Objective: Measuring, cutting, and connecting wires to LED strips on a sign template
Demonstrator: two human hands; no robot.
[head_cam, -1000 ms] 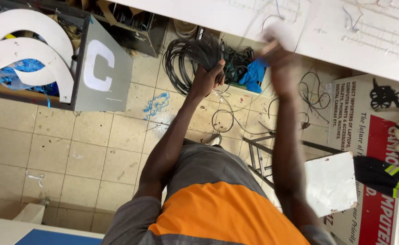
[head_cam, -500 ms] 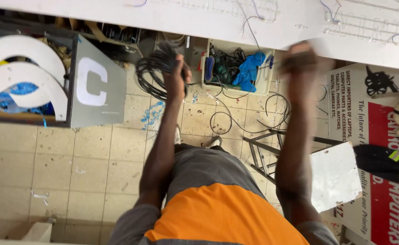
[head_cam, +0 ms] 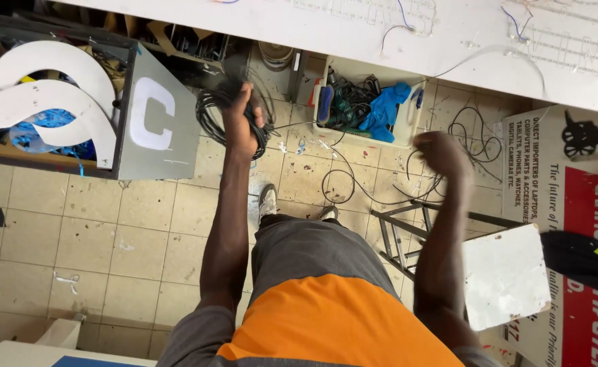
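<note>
Beige tiled floor (head_cam: 75, 224) under me: loose black wires (head_cam: 353, 183), white tray w/ blue gloves (head_cam: 397, 139), grey box w/ white letter (head_cam: 153, 119), small scissors (head_cam: 66, 278).

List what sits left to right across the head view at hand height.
White curved sign pieces → grey box with a white letter → left hand gripping a coil of black cable → white tray of tools and a blue rag → right hand → red-and-white banner.
</note>
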